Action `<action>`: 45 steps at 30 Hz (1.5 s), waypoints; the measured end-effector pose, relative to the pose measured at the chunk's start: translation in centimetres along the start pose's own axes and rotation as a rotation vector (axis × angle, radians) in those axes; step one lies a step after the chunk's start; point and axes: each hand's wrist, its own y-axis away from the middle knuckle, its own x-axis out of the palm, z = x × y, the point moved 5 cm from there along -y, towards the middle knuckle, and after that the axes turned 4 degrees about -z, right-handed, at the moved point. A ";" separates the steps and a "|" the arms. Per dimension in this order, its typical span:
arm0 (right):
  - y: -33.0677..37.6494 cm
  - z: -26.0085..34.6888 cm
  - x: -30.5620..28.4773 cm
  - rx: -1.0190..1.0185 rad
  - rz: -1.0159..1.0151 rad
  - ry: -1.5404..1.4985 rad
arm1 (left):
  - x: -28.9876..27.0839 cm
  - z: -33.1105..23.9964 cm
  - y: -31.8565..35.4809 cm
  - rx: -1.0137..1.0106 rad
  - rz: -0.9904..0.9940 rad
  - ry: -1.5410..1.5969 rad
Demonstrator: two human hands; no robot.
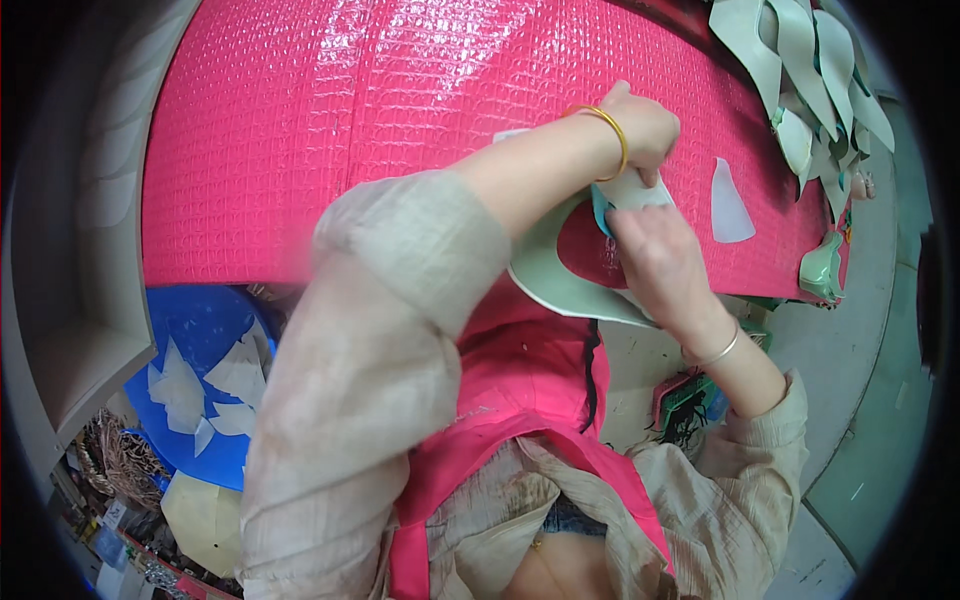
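Observation:
A curved, pale green-white sheet piece (pixel 545 272) with a wide U-shaped opening lies at the near edge of the pink-covered table, partly overhanging it. A teal flap (pixel 601 210) shows along its inner edge, beside my right hand. My left hand (pixel 645 128), below a gold bangle, reaches across from the left with its fingers curled down onto the far end of the piece. Closer to me, my right hand (pixel 658 262) is closed on the same piece, its fingers bent around the edge. Both hands hide part of the piece, and the right is slightly blurred.
Similar curved pale pieces (pixel 800 70) hang in a bunch at the far right. A white tapered piece (pixel 732 208) lies on the pink table cover (pixel 300 150). A green scalloped cup (pixel 822 268) stands at the right corner. Lower left, a blue tub (pixel 185 445) contains white scraps.

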 end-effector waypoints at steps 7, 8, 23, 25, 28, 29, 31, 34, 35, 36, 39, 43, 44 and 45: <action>-2.6 -4.0 1.9 0.364 -0.016 -0.681 | -1.1 -3.2 14.5 -0.050 -0.588 -0.097; -2.7 -4.0 2.3 0.482 0.050 -0.731 | 0.2 -3.3 16.1 -0.031 -0.607 -0.115; -4.1 -6.0 2.5 0.501 0.069 -0.381 | 3.7 -4.1 16.1 -0.019 -0.557 -0.556; -3.8 -6.2 2.3 0.475 0.040 -0.491 | 3.9 -4.1 16.3 -0.011 -0.575 -0.517; -3.4 -6.0 2.5 0.404 -0.020 -0.600 | 3.8 -3.8 16.6 -0.056 -0.613 -0.401; -3.5 -5.8 2.2 0.404 0.005 -0.564 | 3.7 -3.7 16.7 -0.071 -0.623 -0.343; -3.8 -5.7 1.9 0.412 0.040 -0.491 | 3.7 -3.4 16.7 -0.088 -0.622 -0.293; -3.9 -6.1 2.2 0.427 0.049 -0.418 | 3.6 -3.2 16.6 -0.095 -0.650 -0.259; -3.9 -6.2 2.4 0.431 0.032 -0.418 | 3.6 -3.2 16.6 -0.095 -0.664 -0.254; -3.9 -6.1 2.4 0.431 0.017 -0.417 | 3.6 -3.3 16.4 -0.119 -0.651 -0.277; -3.9 -6.3 2.6 0.422 0.020 -0.396 | 3.7 -4.1 14.9 -0.152 -0.597 -0.384; -4.1 -6.4 2.6 0.449 0.034 -0.433 | 4.1 -4.4 14.2 -0.100 -0.609 -0.520; -4.0 -6.6 2.7 0.458 0.041 -0.447 | 4.1 -3.9 14.4 -0.087 -0.669 -0.473; -3.8 -6.6 3.0 0.471 0.053 -0.464 | 4.1 -3.7 14.6 -0.075 -0.724 -0.421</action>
